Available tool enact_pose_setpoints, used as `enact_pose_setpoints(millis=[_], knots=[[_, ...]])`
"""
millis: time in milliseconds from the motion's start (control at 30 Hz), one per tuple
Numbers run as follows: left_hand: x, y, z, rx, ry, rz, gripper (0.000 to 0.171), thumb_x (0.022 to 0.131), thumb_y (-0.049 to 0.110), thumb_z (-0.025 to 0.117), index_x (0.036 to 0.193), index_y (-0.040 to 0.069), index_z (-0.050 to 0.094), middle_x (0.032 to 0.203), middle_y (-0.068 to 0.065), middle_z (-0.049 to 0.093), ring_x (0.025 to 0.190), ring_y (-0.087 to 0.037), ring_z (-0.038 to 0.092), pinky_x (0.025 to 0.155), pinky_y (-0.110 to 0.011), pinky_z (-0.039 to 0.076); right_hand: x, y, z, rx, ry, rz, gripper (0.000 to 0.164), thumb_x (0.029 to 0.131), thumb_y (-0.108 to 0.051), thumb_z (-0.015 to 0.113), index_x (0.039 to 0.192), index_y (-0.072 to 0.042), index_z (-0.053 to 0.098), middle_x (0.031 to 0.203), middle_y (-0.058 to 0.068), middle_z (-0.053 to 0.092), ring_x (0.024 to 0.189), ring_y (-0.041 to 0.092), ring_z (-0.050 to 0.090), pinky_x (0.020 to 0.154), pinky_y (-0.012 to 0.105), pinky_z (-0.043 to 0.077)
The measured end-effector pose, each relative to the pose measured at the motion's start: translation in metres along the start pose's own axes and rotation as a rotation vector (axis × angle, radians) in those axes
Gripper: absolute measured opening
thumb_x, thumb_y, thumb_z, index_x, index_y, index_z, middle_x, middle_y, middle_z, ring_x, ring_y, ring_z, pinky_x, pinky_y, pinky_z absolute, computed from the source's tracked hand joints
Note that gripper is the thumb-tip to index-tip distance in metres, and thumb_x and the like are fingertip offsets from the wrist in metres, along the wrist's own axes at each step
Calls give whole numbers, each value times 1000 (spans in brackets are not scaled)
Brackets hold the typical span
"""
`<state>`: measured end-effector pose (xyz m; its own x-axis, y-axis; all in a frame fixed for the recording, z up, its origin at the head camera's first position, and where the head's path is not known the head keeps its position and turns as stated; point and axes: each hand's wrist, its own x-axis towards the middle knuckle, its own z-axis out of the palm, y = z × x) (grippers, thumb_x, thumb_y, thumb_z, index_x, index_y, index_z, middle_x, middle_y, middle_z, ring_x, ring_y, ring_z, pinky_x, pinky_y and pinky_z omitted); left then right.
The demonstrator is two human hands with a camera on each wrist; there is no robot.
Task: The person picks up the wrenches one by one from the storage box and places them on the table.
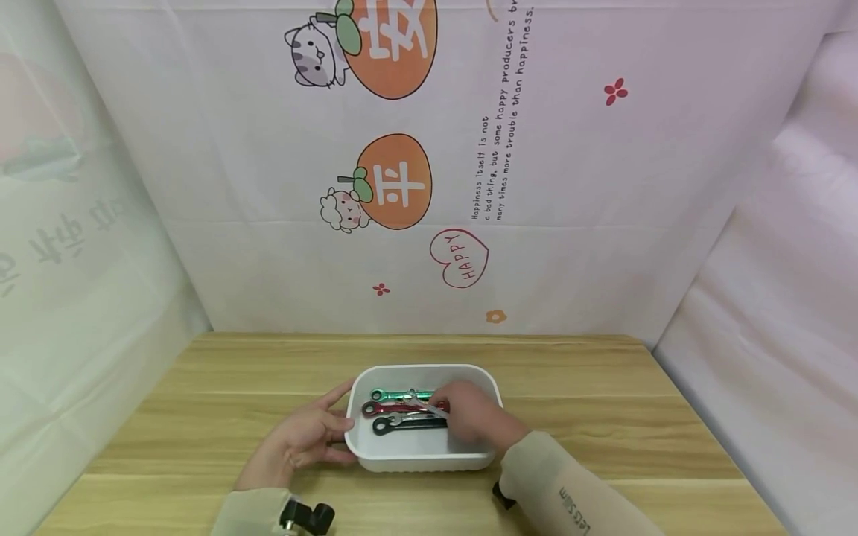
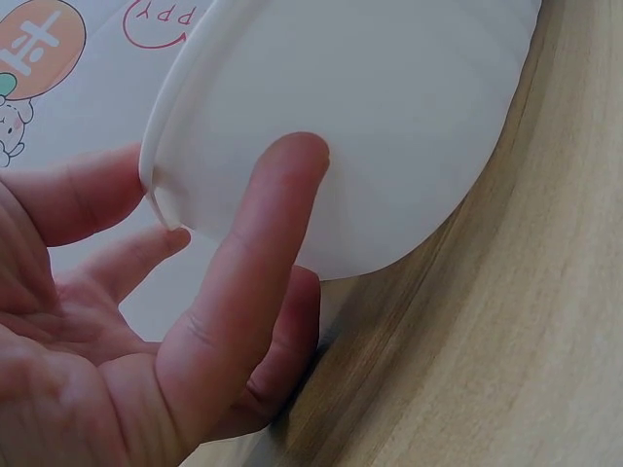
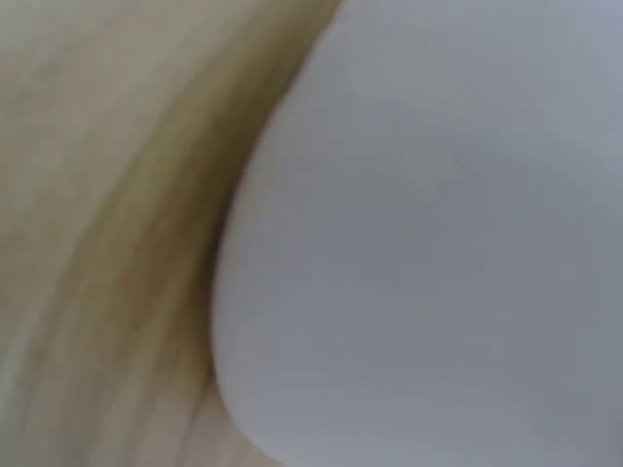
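A white plastic bin (image 1: 418,463) holds several ratcheting wrenches lying side by side: a green wrench (image 1: 395,396), a red wrench (image 1: 383,409) and a black wrench (image 1: 412,424). Inside the bin's right half, my slightly blurred right hand (image 1: 472,413) grips the end of a silver wrench (image 1: 427,406), which lies slantwise across the others. It hides their right ends. My left hand (image 1: 311,435) rests against the bin's left end, fingers spread along the outer wall and rim. In the left wrist view, its fingers (image 2: 243,253) touch the white wall. The right wrist view shows only the bin's outer wall (image 3: 419,253) and wood.
The bin stands on a wood-grain table (image 1: 570,387). A white printed cloth (image 1: 550,275) hangs behind the table's far edge, and more white cloth (image 1: 777,320) hangs at both sides. Dark wrist mounts (image 1: 307,515) sit at the sleeves.
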<state>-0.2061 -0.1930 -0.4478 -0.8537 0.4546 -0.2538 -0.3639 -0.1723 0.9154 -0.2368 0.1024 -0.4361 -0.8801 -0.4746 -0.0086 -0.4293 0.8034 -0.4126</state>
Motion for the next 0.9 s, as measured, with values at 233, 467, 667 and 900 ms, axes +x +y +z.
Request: enact_pose_setpoints(millis=[233,467,667,900], knots=[[0,0,0,-13,-3,2,84,94,-2,54,161,15,7,147,-39,28,107,-42,61,85,-63,50,3,6,-16,233,19,77,39,81,11,63,111,-12,72,84,-1,61,72,17,55,58,34,49],[1,-1,0,-14,-11,2,85,93,-2,54,161,16,6,146,-39,30,108,-42,61,86,-63,49,7,17,-29,739,56,213,40,86,8,65,124,-4,62,94,13,59,74,25,63,60,36,54],[0,0,0,-9,-16,3,82,95,-3,51,161,16,6,145,-40,30,108,-42,60,86,-63,50,7,31,-37,1049,3,248,44,92,8,60,134,-5,51,106,22,56,85,33,68,66,39,58],[0,0,-1,3,-18,2,84,94,-2,54,161,15,6,145,-40,31,106,-40,62,84,-61,52,-5,52,-52,1249,-77,278,52,93,6,60,139,-12,45,116,27,55,92,35,68,67,33,57]])
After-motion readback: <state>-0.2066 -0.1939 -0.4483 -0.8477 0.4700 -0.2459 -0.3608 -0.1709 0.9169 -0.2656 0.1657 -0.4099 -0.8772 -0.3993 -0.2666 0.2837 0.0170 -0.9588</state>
